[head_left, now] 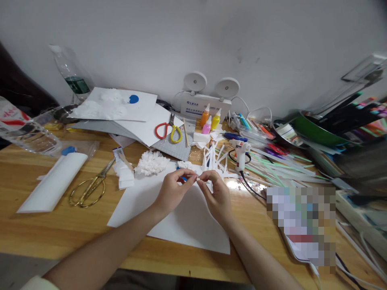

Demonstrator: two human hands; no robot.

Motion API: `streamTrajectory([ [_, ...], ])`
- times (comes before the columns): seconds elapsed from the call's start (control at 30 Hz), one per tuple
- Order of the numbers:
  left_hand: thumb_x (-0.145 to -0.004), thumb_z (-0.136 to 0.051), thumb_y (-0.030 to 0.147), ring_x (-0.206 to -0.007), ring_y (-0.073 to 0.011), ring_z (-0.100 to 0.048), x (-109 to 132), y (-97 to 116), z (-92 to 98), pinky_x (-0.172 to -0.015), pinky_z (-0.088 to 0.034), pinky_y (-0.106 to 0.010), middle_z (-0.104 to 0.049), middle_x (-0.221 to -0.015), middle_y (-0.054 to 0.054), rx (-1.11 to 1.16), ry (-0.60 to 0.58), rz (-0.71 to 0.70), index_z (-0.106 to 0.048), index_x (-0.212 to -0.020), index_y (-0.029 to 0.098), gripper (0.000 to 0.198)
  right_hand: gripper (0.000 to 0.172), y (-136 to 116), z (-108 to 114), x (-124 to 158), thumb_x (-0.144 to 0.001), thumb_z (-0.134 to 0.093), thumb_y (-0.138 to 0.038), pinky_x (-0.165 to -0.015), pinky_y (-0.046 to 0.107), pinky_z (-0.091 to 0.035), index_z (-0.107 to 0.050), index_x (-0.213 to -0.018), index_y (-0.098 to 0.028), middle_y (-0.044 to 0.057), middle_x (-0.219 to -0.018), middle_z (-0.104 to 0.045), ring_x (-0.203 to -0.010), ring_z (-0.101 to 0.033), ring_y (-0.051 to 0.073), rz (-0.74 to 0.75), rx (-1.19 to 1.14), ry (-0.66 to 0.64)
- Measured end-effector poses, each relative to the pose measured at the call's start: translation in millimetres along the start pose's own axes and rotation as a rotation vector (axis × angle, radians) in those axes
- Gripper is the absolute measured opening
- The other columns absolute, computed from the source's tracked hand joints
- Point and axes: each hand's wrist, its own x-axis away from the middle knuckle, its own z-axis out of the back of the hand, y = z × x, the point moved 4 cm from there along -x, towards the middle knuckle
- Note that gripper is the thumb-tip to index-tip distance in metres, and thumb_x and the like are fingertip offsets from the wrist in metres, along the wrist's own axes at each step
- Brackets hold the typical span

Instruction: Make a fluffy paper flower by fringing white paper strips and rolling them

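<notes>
Tiny white piece [197,177] pinched above the white sheet [193,225];
left hand [173,189] and right hand [215,194] grip it, fingertips nearly meeting; a loosened pinch could drop it, lost white-on-white on the sheet or among paper strips [209,159] beyond.

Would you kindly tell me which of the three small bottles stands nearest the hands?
The pink bottle: it stands in front of the orange bottle and yellow bottle.

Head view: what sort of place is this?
Probably a craft workspace at a wooden table: what looks like a glue gun, gold-handled scissors and a white paper sheet suggest it.
</notes>
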Motion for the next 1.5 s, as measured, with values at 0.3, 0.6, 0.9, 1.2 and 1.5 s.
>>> streamTrajectory([
  [0.3, -0.075, -0.051, 0.031, -0.082, -0.0163, -0.059, 1.8, 1.7, -3.2, -0.072, -0.044, -0.025, -0.066, -0.087, -0.005, 0.046, -0.063, 0.007, -0.064, -0.085, 0.017, 0.022, 0.003, -0.3, 2.5, -1.0, -0.078, -0.049, -0.016, -0.066, 0.027, -0.039, -0.050, -0.077, -0.019, 0.001, -0.074, -0.051, -0.071, -0.049, 0.013, -0.006, 0.005, 0.047],
  [0.6, -0.071, -0.055, 0.033, -0.072, -0.0141, -0.057, -0.2, -2.8, 0.8, -0.065, -0.043, -0.023, -0.064, -0.076, -0.004, 0.028, 0.035, 0.038, -0.061, -0.075, 0.015, 0.020, 0.002, -2.0, 2.4, -0.3, -0.079, -0.049, -0.018, -0.067, 0.028, -0.039, -0.050, -0.077, -0.019, 0.001, -0.073, -0.051, -0.072, -0.050, 0.014, -0.019, -0.003, 0.030],
  [0.9, -0.073, -0.054, 0.032, -0.079, -0.0150, -0.059, 1.2, -4.1, -4.1, -0.070, -0.045, -0.023, -0.065, -0.084, -0.005, 0.143, -0.052, 0.072, -0.063, -0.082, 0.015, 0.021, 0.003, 0.4, 2.8, -0.7, -0.079, -0.049, -0.021, -0.066, 0.028, -0.039, -0.050, -0.077, -0.019, 0.001, -0.073, -0.051, -0.071, -0.048, 0.014, -0.059, -0.009, 0.032],
  [1.2, -0.073, -0.055, 0.031, -0.082, -0.0164, -0.060, 1.5, -2.6, -5.1, -0.072, -0.046, -0.025, -0.066, -0.087, -0.005, 0.176, -0.057, 0.058, -0.065, -0.083, 0.016, 0.021, 0.004, 1.9, 6.9, 0.0, -0.076, -0.054, -0.021, -0.068, 0.030, -0.040, -0.054, -0.073, -0.019, 0.001, -0.072, -0.055, -0.073, -0.051, 0.015, -0.056, 0.017, 0.095],
  [1.5, -0.072, -0.056, 0.032, -0.080, -0.0166, -0.060, 2.1, -1.0, -5.3, -0.071, -0.047, -0.026, -0.067, -0.085, -0.005, 0.171, -0.070, 0.051, -0.066, -0.083, 0.017, 0.022, 0.005, -1.5, 10.0, 0.8, -0.075, -0.056, -0.020, -0.067, 0.030, -0.042, -0.058, -0.079, -0.021, 0.002, -0.075, -0.055, -0.073, -0.052, 0.015, -0.056, 0.072, 0.168],
])
